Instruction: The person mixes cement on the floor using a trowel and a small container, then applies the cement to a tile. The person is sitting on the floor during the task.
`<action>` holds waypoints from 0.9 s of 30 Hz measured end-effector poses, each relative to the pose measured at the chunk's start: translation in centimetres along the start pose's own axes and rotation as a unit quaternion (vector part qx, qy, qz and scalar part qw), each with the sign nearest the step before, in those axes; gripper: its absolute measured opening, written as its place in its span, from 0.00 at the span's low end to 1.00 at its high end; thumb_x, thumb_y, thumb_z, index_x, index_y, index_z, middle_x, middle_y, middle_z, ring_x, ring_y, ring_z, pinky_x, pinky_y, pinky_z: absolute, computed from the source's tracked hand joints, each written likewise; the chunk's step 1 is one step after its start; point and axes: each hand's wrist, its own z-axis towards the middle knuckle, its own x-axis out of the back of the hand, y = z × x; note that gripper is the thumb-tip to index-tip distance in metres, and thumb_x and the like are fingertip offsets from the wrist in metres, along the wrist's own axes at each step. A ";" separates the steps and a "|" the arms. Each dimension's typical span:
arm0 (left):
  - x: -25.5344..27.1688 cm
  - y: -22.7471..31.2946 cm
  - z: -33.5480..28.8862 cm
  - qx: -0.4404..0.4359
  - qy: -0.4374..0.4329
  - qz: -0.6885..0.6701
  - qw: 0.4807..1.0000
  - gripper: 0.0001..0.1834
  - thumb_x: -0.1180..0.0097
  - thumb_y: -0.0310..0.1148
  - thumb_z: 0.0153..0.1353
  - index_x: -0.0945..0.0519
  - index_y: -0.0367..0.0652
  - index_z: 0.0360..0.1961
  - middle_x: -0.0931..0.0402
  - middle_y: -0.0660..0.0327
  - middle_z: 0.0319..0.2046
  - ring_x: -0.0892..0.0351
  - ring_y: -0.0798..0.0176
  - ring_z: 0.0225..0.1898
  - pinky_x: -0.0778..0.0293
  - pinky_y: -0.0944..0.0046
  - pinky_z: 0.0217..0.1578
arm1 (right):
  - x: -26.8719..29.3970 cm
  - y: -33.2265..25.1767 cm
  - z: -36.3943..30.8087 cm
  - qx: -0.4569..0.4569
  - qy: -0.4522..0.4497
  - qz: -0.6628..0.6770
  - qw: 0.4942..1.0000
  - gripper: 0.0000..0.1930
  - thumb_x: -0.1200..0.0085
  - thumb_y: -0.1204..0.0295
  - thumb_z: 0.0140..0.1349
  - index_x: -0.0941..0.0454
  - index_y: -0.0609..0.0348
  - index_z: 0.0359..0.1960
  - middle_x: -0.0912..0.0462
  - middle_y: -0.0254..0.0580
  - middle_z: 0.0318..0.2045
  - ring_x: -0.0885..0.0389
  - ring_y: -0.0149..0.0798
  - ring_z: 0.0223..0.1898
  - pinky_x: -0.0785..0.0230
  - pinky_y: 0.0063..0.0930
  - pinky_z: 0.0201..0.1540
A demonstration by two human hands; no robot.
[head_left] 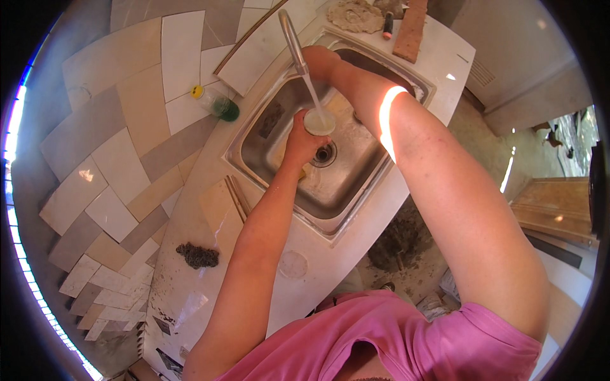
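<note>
My left hand [305, 138] is closed around a small, pale, round cup [319, 123] over the left basin of the steel sink [343, 190]. Water runs from the curved faucet [290, 35] into the cup's open top. The drain [325, 154] shows just below the cup. My right arm reaches across the sink's divider, and my right hand [319, 63] is beside the faucet at the far edge. Its fingers are hidden, so what they touch cannot be made out. A bit of something yellow [302, 173] shows beside my left wrist.
A bottle of green liquid with a yellow cap [216, 104] lies left of the sink. A dark scouring pad [197, 254] and thin strips [236, 198] are on the counter. Behind the right basin are a crumpled cloth [354, 16], a black-and-orange object [387, 26] and a reddish board [411, 32].
</note>
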 end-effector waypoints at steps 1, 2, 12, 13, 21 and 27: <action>0.2 0.4 -0.2 0.013 -0.003 -0.001 1.000 0.48 0.22 0.25 0.41 0.36 0.42 0.64 0.22 0.52 0.53 0.21 0.55 0.57 0.28 0.59 0.59 | 0.1 -0.1 -0.1 -0.003 -0.001 0.007 1.000 0.12 0.45 0.72 0.59 0.14 0.54 0.43 0.12 0.50 0.44 0.13 0.55 0.49 0.20 0.45 0.53; 0.4 0.9 -0.3 0.026 -0.005 -0.003 1.000 0.48 0.21 0.25 0.41 0.35 0.41 0.64 0.23 0.53 0.55 0.23 0.56 0.58 0.29 0.59 0.60 | -0.1 -0.1 0.2 0.003 0.004 0.004 1.000 0.12 0.45 0.71 0.59 0.14 0.54 0.43 0.12 0.50 0.44 0.13 0.55 0.49 0.20 0.46 0.53; 0.1 0.2 -1.1 0.001 0.029 0.010 1.000 0.47 0.22 0.23 0.42 0.36 0.43 0.63 0.21 0.54 0.51 0.21 0.56 0.55 0.28 0.59 0.58 | -2.5 4.7 3.2 -0.072 0.088 0.174 0.978 0.14 0.40 0.62 0.56 0.14 0.58 0.39 0.12 0.53 0.37 0.13 0.56 0.43 0.22 0.47 0.48; 0.0 -0.1 -0.9 -0.020 0.031 0.001 0.999 0.47 0.22 0.23 0.42 0.36 0.42 0.64 0.21 0.54 0.51 0.21 0.56 0.55 0.28 0.59 0.59 | -2.4 5.2 2.9 -0.108 0.086 0.227 0.964 0.14 0.40 0.62 0.57 0.14 0.58 0.39 0.12 0.53 0.37 0.13 0.57 0.43 0.22 0.46 0.49; 0.4 2.5 -2.2 -0.127 0.027 -0.098 0.987 0.48 0.21 0.18 0.43 0.37 0.40 0.63 0.27 0.56 0.56 0.25 0.60 0.58 0.28 0.58 0.62 | 0.7 10.0 -16.0 -0.060 0.390 0.332 0.857 0.18 0.45 0.56 0.73 0.22 0.61 0.33 0.23 0.36 0.31 0.26 0.32 0.35 0.31 0.30 0.40; 0.2 11.6 -8.1 -0.142 0.023 -0.064 0.988 0.46 0.21 0.23 0.46 0.36 0.39 0.64 0.28 0.56 0.58 0.25 0.58 0.58 0.27 0.57 0.61 | -8.2 16.0 -55.4 -0.535 0.357 0.336 0.688 0.14 0.42 0.62 0.65 0.22 0.61 0.31 0.22 0.33 0.26 0.27 0.27 0.29 0.34 0.27 0.33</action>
